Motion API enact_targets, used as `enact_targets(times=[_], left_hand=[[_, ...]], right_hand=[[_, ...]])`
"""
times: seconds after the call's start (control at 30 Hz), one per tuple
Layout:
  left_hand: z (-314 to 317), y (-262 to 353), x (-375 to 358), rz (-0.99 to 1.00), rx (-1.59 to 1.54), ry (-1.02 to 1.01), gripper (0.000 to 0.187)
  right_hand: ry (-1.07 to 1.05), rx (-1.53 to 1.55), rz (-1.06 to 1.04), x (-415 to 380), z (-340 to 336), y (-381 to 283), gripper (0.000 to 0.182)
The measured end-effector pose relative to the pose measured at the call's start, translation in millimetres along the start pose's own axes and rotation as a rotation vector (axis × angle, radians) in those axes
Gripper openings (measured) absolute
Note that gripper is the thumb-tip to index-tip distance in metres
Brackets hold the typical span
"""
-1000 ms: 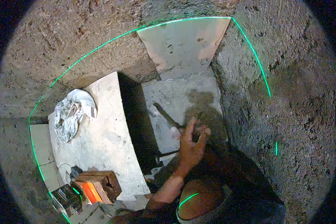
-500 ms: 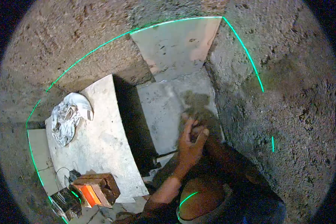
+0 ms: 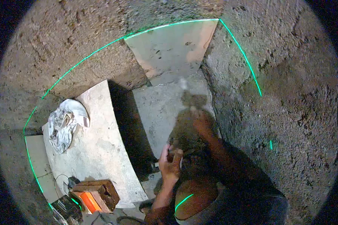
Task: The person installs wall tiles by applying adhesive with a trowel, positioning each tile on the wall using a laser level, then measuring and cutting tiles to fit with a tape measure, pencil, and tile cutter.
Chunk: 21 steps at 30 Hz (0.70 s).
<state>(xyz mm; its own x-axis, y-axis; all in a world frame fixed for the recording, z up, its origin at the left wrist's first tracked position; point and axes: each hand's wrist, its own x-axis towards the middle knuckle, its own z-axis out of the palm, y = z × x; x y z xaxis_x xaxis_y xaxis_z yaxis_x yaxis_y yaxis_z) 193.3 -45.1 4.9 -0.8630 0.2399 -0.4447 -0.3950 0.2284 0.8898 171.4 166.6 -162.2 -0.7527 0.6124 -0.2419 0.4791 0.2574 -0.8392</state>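
My left hand (image 3: pixel 171 167) is raised near my bent knee, its fingers apart from the thumb, with nothing visible in its grasp. Farther out, my right hand (image 3: pixel 202 122) reaches over the pale floor slab (image 3: pixel 148 112). It lies in shadow and motion blurs its fingers; I cannot tell whether they hold anything. A small white blurred patch (image 3: pixel 183 83) shows beyond the right fingertips, near the far end of the slab. The shadow of my head and arms covers the slab around both hands.
Left of me stands a pale slab-topped block (image 3: pixel 97 142) with a crumpled whitish cloth (image 3: pixel 64 127) on it. A brick (image 3: pixel 110 193) with an orange item (image 3: pixel 90 202) sits at its near edge. Rough walls (image 3: pixel 281 112) close in, and a smooth panel (image 3: pixel 172 48) stands at the back.
My hands, together before, have separated. The left drew back toward my knee, and the right stretched forward over the slab. The white blurred patch is new beyond the right hand.
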Motion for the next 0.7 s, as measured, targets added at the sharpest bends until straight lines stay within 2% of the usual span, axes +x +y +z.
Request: enact_targets(times=[0.03,0.1,0.17,0.23,0.3,0.33,0.4,0.43,0.47,0.5,0.53,0.57,0.6,0.7], left_hand=[[-2,-7,-4,0.001,-0.008,0.007,0.055],[0,-28,-1,0.129,0.228,0.008,0.052],[4,-45,-2,0.115,0.131,-0.008,0.051],[9,-64,0,0.107,0.031,-0.025,0.049],[12,-90,4,0.038,0.209,-0.086,0.046],[14,-128,12,0.04,0.212,-0.082,0.046],[15,-210,27,-0.498,-0.684,-0.023,0.046],[7,-214,23,-0.5,-0.68,-0.029,0.046],[-2,-216,22,-0.456,-0.397,-0.036,0.047],[-4,-206,18,-0.43,-0.261,-0.038,0.047],[-7,-196,14,-0.407,-0.123,-0.038,0.047],[-8,-161,2,-0.097,0.128,-0.033,0.048],[-9,-141,-4,0.212,0.377,-0.021,0.05],[-14,-151,-8,0.224,0.364,-0.007,0.051]], right_hand=[[0.012,-0.007,0.008,1,-8,2,0.035],[0.034,-0.018,0.017,4,-19,6,0.034],[0.024,-0.017,0.031,0,-15,14,0.034],[-0.025,-0.007,0.028,-5,2,24,0.033],[-0.123,0.004,-0.003,-14,33,33,0.033],[-0.197,0.017,-0.031,-21,54,39,0.032],[-0.344,0.061,-0.09,-28,100,59,0.032],[-0.416,0.167,-0.079,-29,129,83,0.031],[-0.485,0.308,-0.046,-27,151,99,0.031],[-0.543,0.48,-0.022,-23,177,132,0.031],[-0.564,0.275,-0.031,-26,161,103,0.034],[-0.573,0.271,-0.033,-22,145,86,0.034],[-0.582,-0.108,-0.336,-13,123,72,0.04],[-0.384,-0.122,-0.154,-8,72,44,0.044]])
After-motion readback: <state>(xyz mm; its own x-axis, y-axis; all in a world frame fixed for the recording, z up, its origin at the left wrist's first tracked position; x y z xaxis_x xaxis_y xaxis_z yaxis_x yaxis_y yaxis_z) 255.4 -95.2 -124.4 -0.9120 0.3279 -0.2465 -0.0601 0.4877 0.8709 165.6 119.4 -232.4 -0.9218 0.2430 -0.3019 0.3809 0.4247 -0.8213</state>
